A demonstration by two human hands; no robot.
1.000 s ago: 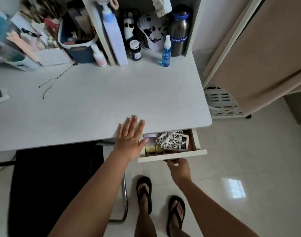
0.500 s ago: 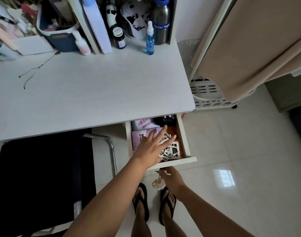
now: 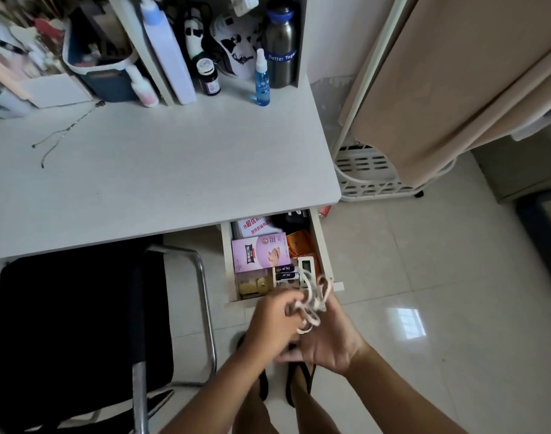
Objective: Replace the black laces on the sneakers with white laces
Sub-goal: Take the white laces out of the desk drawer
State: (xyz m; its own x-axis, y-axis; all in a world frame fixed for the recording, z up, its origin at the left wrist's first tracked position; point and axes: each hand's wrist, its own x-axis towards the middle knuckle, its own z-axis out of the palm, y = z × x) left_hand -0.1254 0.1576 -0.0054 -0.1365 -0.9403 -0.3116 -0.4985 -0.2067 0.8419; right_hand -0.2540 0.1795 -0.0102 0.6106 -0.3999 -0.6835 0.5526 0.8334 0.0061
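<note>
- Head view: both hands meet in front of the open drawer, just below its front edge, with a bundle of white laces between them.
- The left hand has its fingers curled round the lower part of the bundle; motion blur hides just how the fingertips lie.
- The right hand sits against the left, palm turned up under the laces. It seems to cup them, but I cannot tell whether its fingers close on them.
- Loops of the white laces stand up above the two hands, over the drawer's front right corner; one loop hangs down between the palms.
- The drawer is pulled out from under the white desk at its right end. In it lie a pink box, an orange packet and a small yellow box.
- At the back of the desk stand a blue spray bottle and a dark steel flask, close together.
- A black chair with a chrome frame stands left of the drawer, part under the desk.
- No sneakers show in this view.
- A white slatted basket sits on the tiled floor right of the desk.
</note>
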